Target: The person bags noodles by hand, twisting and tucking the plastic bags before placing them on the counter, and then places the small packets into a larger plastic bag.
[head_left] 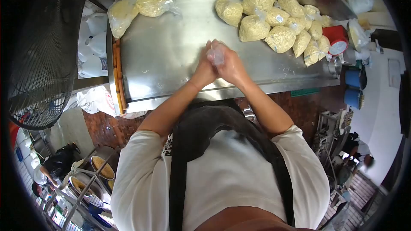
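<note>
Above the steel table (171, 51), near its front edge, my two hands are together. My left hand (206, 66) and my right hand (231, 63) close around a small piece of clear plastic (217, 55), which shows between the fingers. Its exact shape is too small to tell. Behind and to the right stand several tied clear bags of pale yellow food, the nearest one (254, 28) a short way from my right hand. Two more such bags, one upright (122, 15) and one on its side (152, 3), are at the back left.
A red scale (336, 39) and a metal bowl (335, 66) are at the table's right end. White jugs (95, 45) stand beyond the left edge, near wooden sticks (118, 77). A black mesh fan guard (40, 60) hangs left. Other people are in the background on both sides.
</note>
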### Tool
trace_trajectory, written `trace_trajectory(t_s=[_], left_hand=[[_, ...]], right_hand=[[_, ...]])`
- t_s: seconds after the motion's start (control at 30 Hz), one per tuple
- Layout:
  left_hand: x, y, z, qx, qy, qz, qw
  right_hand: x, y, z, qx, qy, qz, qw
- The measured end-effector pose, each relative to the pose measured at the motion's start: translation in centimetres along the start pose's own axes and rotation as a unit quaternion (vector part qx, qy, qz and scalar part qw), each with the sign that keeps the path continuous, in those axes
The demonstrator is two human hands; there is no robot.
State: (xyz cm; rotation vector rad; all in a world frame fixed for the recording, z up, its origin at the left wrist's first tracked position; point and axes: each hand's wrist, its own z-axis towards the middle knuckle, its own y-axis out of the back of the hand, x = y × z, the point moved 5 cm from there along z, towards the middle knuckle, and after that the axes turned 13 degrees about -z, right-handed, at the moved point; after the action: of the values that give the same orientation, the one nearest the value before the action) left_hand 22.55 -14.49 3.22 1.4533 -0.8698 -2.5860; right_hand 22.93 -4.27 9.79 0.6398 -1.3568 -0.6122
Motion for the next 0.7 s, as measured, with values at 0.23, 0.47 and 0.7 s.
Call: trace_trajectory(t_s=[0.23,0.47,0.7], left_hand=[[8.6,-0.7,3.7,-0.246,0.416,-0.604,0.634],[10.4,-4.1,5.4,-0.143,0.473,-0.531,0.688],[3.4,-1.4,-7.0,-0.223,0.687,-0.48,0.497]], right_hand=[[-7.0,-0.5,-0.7,0.011,-0.01,-0.188,0.982],[-9.1,-8.8,0.7,-0.017,0.012,-0.192,0.981],[-12.6,-8.4,2.5,0.038,-0.279,0.455,0.845]])
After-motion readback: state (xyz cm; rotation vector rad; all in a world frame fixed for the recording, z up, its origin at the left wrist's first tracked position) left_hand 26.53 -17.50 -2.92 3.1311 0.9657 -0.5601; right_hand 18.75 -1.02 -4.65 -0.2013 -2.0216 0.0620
